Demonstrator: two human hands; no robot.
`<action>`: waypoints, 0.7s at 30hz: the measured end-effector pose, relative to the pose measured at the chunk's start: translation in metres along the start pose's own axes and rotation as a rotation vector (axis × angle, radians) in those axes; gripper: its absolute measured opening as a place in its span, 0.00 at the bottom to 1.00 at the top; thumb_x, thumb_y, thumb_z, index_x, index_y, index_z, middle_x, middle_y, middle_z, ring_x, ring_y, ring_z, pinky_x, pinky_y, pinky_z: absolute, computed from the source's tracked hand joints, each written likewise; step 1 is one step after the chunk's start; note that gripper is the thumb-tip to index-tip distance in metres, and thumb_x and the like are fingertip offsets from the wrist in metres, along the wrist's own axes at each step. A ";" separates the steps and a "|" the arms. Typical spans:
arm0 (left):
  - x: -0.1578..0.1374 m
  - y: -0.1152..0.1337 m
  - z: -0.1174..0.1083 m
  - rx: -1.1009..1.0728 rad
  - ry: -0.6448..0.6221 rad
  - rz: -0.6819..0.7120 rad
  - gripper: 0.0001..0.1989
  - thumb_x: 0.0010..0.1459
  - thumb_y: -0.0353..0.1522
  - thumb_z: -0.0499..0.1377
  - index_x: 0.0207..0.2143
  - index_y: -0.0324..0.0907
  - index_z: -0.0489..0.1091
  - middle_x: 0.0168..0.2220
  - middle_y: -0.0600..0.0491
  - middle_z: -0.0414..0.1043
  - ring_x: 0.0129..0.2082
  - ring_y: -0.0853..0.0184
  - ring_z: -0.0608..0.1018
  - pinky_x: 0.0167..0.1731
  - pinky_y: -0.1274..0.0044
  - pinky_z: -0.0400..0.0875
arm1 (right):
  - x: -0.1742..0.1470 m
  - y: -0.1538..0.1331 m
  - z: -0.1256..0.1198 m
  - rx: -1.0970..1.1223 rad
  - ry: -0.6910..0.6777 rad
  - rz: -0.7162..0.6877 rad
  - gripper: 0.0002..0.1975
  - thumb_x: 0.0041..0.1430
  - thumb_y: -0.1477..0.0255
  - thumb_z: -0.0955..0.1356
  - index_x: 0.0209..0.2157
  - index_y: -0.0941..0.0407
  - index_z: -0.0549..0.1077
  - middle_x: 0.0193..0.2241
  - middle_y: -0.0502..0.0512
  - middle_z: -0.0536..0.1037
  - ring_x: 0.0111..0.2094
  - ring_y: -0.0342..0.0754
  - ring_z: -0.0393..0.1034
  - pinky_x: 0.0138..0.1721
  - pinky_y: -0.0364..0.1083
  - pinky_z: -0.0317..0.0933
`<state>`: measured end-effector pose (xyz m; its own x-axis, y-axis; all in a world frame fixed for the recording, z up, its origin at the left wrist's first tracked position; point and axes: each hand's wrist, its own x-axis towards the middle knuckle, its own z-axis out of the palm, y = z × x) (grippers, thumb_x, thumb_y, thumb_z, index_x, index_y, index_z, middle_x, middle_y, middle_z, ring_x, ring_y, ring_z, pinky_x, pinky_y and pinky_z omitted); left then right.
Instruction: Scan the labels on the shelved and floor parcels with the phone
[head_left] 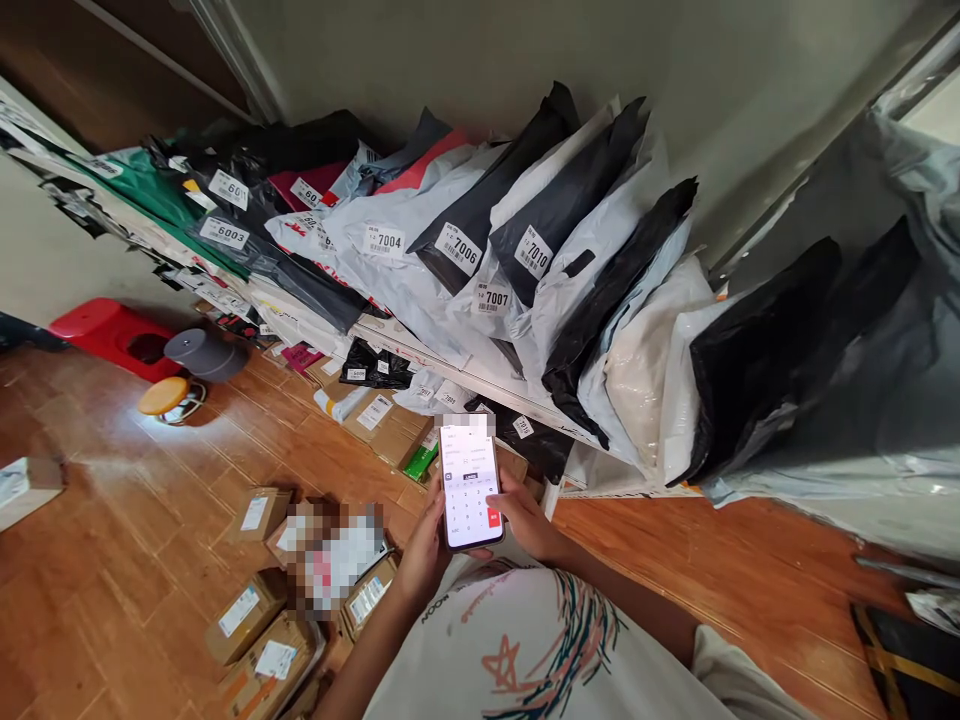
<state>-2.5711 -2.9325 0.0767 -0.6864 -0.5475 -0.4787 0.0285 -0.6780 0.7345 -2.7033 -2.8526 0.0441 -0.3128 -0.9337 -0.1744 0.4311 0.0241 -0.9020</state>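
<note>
A smartphone (470, 490) with a bright screen and a number keypad is held in front of my chest. My left hand (426, 535) is wrapped round its left edge. From the other side, my right hand (527, 522) grips the phone, its thumb over the keypad near a red key. Beyond the phone, a shelf (472, 372) carries a row of mailing bags with printed number labels. Among them are a white bag (386, 270) marked 7004, a dark bag (457, 250) marked 7006 and another dark bag (536, 240) marked 7010.
Cardboard boxes (244, 615) lie on the wooden floor at my left. Under the shelf are more parcels, including a black bag (375, 362). A red stool (112, 330), a grey stool (204, 352) and a small yellow-topped stool (163, 396) stand farther left.
</note>
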 end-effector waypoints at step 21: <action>0.002 0.003 0.004 -0.079 -0.094 -0.053 0.39 0.52 0.33 0.54 0.67 0.56 0.50 0.65 0.54 0.59 0.57 0.47 0.67 0.41 0.66 0.76 | -0.005 -0.007 -0.010 0.069 -0.003 -0.002 0.15 0.54 0.71 0.66 0.44 0.53 0.75 0.33 0.50 0.79 0.32 0.49 0.71 0.33 0.46 0.63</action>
<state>-2.5758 -2.9333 0.0796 -0.7535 -0.4638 -0.4659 0.0449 -0.7434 0.6674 -2.7130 -2.8447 0.0474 -0.3113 -0.9347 -0.1718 0.4878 -0.0019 -0.8730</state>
